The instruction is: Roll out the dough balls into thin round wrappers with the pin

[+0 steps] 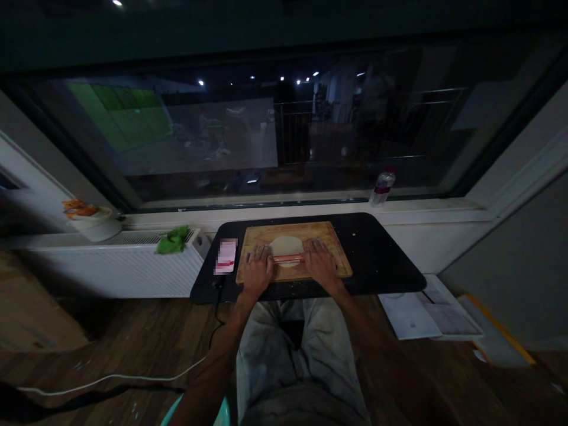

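Observation:
A reddish rolling pin (288,258) lies crosswise over a flat, pale round of dough (286,243) on a wooden cutting board (257,233). My left hand (258,264) rests over the pin's left end, and my right hand (320,260) covers its right end. Both palms press down from above, with the fingers pointing away from me, so the pin's ends are hidden beneath them. Part of the dough shows beyond the pin, and a little shows on the near side. The board sits on a black tabletop (381,260).
A phone with a lit screen (226,257) lies left of the board, near a dark cable. On the windowsill stands a water bottle (382,187). A green cloth (173,239) and a white bowl (96,223) are on the radiator (146,269). White boxes (430,313) lie at right.

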The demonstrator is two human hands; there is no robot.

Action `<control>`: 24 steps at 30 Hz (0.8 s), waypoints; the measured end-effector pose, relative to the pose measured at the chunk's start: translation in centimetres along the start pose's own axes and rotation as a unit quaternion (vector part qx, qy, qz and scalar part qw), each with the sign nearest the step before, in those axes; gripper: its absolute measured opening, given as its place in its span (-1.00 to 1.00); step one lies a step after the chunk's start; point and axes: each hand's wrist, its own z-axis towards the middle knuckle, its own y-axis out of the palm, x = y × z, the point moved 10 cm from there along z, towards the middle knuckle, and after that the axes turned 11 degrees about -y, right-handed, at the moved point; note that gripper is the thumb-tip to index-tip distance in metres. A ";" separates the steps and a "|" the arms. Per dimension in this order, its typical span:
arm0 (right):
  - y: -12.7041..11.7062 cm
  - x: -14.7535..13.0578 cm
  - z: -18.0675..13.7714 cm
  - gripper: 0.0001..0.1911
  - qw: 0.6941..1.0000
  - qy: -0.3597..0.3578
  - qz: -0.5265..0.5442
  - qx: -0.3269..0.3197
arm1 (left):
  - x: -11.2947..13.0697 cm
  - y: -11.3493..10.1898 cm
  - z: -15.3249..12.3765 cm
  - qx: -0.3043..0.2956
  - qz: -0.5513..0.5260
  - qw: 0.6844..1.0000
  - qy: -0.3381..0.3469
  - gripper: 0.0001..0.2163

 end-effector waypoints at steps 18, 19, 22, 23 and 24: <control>0.2 -0.2 -1.6 -0.36 1.000 0.021 0.014 0.006 | -0.1 -0.6 -1.5 0.025 -0.017 1.000 0.001 -0.57; 0.1 -0.3 -1.7 -0.36 1.000 0.020 0.013 0.014 | -0.1 -0.7 -1.5 0.026 -0.018 0.999 0.002 -0.57; -0.2 -0.3 -1.9 -0.37 0.999 0.015 0.015 0.035 | -0.1 -0.7 -1.8 0.025 -0.023 0.999 0.004 -0.57; -0.2 -0.4 -2.0 -0.37 0.999 0.014 0.015 0.039 | -0.1 -0.7 -1.9 0.024 -0.025 0.999 0.004 -0.57; -0.3 -0.4 -2.2 -0.37 0.999 0.013 0.014 0.041 | -0.1 -0.7 -1.9 0.023 -0.026 0.999 0.005 -0.57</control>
